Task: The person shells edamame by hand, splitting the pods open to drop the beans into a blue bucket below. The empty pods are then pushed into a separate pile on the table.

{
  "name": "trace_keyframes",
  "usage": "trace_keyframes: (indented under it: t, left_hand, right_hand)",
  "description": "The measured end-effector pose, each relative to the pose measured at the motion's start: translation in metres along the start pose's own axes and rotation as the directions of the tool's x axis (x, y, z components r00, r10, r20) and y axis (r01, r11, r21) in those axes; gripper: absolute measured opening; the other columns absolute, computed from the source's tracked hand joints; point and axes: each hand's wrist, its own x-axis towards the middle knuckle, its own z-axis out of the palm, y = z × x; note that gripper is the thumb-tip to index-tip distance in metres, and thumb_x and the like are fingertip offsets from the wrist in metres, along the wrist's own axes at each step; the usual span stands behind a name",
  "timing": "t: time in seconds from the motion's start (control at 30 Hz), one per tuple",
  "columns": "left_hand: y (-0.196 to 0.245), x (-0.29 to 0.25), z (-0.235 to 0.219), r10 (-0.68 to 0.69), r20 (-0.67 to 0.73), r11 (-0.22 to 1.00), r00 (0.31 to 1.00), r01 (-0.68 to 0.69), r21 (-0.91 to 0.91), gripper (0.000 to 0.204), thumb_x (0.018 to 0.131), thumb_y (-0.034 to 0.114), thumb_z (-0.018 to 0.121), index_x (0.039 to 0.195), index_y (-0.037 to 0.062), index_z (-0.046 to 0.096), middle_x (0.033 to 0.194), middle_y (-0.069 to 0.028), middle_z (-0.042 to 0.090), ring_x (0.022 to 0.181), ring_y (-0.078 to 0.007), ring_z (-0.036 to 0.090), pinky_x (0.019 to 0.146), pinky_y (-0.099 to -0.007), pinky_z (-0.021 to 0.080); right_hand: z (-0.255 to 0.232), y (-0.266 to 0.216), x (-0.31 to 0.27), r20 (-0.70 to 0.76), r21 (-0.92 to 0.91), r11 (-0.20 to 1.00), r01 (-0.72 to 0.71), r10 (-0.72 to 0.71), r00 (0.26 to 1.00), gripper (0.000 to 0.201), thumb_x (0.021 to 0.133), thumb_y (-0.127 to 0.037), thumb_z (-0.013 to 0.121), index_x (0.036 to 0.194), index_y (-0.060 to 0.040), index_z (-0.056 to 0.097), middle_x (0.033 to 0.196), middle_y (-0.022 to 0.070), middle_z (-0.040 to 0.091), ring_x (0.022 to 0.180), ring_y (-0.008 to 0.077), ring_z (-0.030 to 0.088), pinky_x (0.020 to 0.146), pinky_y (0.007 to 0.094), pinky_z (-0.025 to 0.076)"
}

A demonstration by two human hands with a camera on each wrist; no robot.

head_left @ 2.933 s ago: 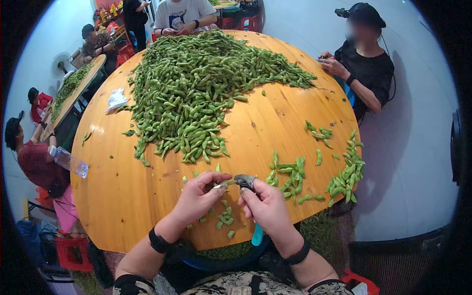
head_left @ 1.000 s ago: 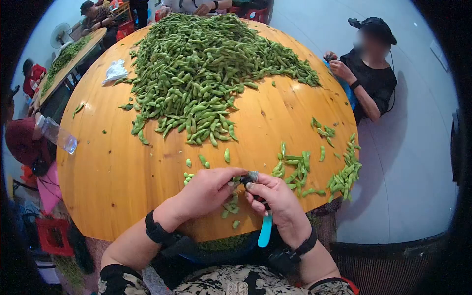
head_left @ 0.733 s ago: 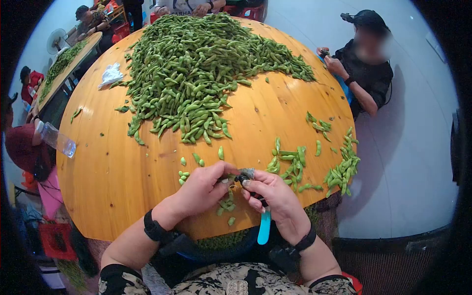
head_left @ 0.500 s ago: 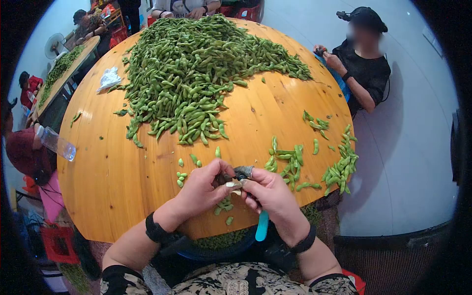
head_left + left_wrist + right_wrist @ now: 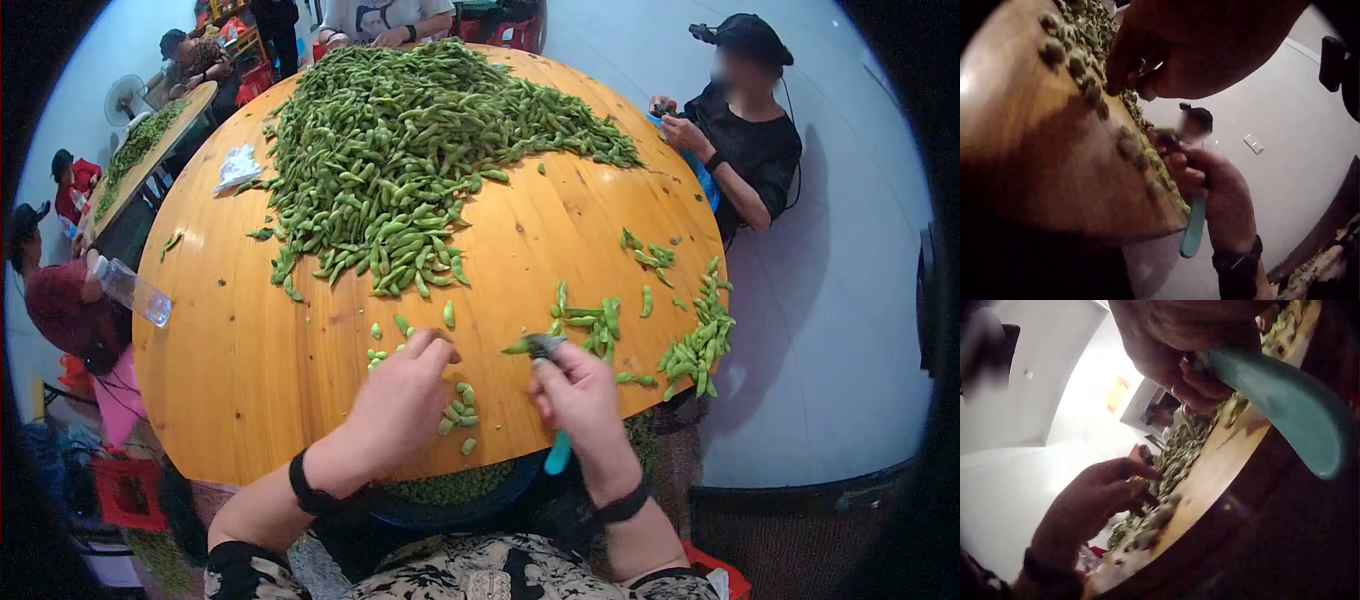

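Note:
My right hand (image 5: 580, 400) grips a tool with a turquoise handle (image 5: 558, 453), its kind unclear; the handle sticks out below the fist. Grey wrapping (image 5: 545, 346) covers a fingertip, and a green soybean pod (image 5: 517, 347) points leftward from it. My left hand (image 5: 400, 395) is apart from the right, low over the table, with loosely bent fingers; the right wrist view shows these fingers (image 5: 1138, 478) spread and nothing held in them. Shelled beans (image 5: 460, 405) lie beside it, and a few more (image 5: 376, 357) lie beyond its knuckles.
A large heap of pods (image 5: 390, 170) covers the far part of the round wooden table (image 5: 250, 380). Loose pods (image 5: 700, 340) line the right edge. A plastic bottle (image 5: 130, 290) lies at the left edge. A person (image 5: 745, 130) sits at right. A tub (image 5: 450, 490) stands below the front edge.
My hands, together over a pod half a second ago, have parted. The right moved rightward with the tool and now shows a green pod. Pale pieces at the left fingertips are gone from there.

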Motion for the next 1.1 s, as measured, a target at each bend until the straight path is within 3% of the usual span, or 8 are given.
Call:
trace_keyframes:
  t: [0.1,0.17,0.27,0.4,0.5,0.57,0.7,1.1]
  left_hand:
    - [-0.010,0.008,-0.020,0.165,-0.024,0.905,0.986,-0.142,0.401,0.027,0.071,-0.004,0.058,0.097,0.0033,0.060,0.108,-0.0135,0.059,0.097,-0.0324,0.055,0.084,-0.0384,0.047]
    - [-0.014,0.020,-0.023,0.185,-0.033,0.885,0.982,-0.152,0.440,0.030,0.070,-0.002,0.060,0.099,0.0048,0.062,0.108,-0.0127,0.058,0.099,-0.0314,0.053,0.086,-0.0372,0.046]
    - [-0.023,0.039,-0.020,0.230,-0.018,0.839,0.973,-0.188,0.511,0.037,0.069,0.001,0.061,0.105,0.0076,0.063,0.108,-0.0118,0.057,0.099,-0.0301,0.052,0.085,-0.0360,0.046]
    - [-0.035,0.056,-0.011,0.206,0.215,0.834,0.955,-0.286,0.471,0.035,0.070,0.003,0.059,0.104,0.0073,0.063,0.107,-0.0107,0.055,0.097,-0.0285,0.053,0.085,-0.0357,0.047]
    - [-0.033,0.058,-0.008,0.278,0.185,0.821,0.943,-0.333,0.465,0.026,0.075,0.003,0.059,0.100,0.0069,0.062,0.100,-0.0117,0.058,0.089,-0.0286,0.058,0.078,-0.0378,0.049]
    - [-0.026,0.047,0.002,0.152,0.077,0.969,0.985,-0.164,0.184,0.016,0.081,0.005,0.059,0.097,0.0046,0.061,0.089,-0.0133,0.060,0.079,-0.0302,0.061,0.069,-0.0399,0.051]
    - [-0.015,0.034,0.015,0.165,-0.082,0.972,0.983,-0.177,-0.156,0.024,0.081,0.007,0.063,0.105,0.0027,0.062,0.083,-0.0146,0.061,0.073,-0.0332,0.062,0.064,-0.0398,0.050]
    - [-0.018,0.020,0.017,0.203,-0.011,0.979,0.979,-0.203,-0.025,0.038,0.077,0.002,0.060,0.116,0.0031,0.057,0.091,-0.0163,0.064,0.080,-0.0334,0.065,0.068,-0.0392,0.054]
  right_hand:
    - [-0.036,0.003,0.008,-0.043,-0.092,0.995,0.043,-0.047,0.998,0.019,0.089,-0.005,0.054,0.104,-0.0010,0.064,0.064,-0.0032,0.056,0.056,0.0052,0.050,0.050,0.0218,0.041]
    - [-0.049,0.005,0.008,-0.016,-0.318,0.948,0.032,-0.039,0.999,0.018,0.088,-0.006,0.052,0.101,0.0003,0.063,0.063,0.0000,0.056,0.057,0.0059,0.051,0.051,0.0237,0.041]
    - [-0.046,-0.005,0.000,-0.004,-0.322,0.943,0.086,-0.092,0.996,0.017,0.088,-0.006,0.052,0.099,0.0012,0.062,0.063,0.0030,0.057,0.058,0.0069,0.052,0.051,0.0249,0.041]
    - [-0.038,-0.009,-0.005,0.079,-0.322,0.933,0.163,-0.145,0.986,0.021,0.088,-0.006,0.052,0.106,0.0008,0.062,0.064,0.0034,0.058,0.057,0.0093,0.053,0.052,0.0260,0.041]
    - [-0.020,-0.015,-0.008,0.137,-0.157,0.983,0.098,-0.077,0.988,0.015,0.092,-0.008,0.051,0.101,-0.0010,0.061,0.067,-0.0028,0.056,0.048,0.0018,0.047,0.043,0.0180,0.036]
    - [-0.008,-0.015,-0.004,0.228,-0.018,0.999,-0.032,0.035,0.973,0.014,0.093,-0.010,0.051,0.100,-0.0013,0.060,0.071,-0.0012,0.060,0.048,0.0025,0.049,0.042,0.0170,0.039]
    - [0.012,-0.013,0.003,0.317,0.100,0.984,-0.150,0.111,0.942,0.014,0.093,-0.012,0.051,0.097,-0.0011,0.060,0.072,-0.0004,0.061,0.048,0.0024,0.051,0.041,0.0164,0.038]
    - [0.027,-0.009,0.001,0.314,0.072,0.984,-0.160,0.130,0.940,0.014,0.093,-0.014,0.052,0.088,-0.0028,0.060,0.068,-0.0023,0.059,0.049,0.0018,0.050,0.042,0.0170,0.037]
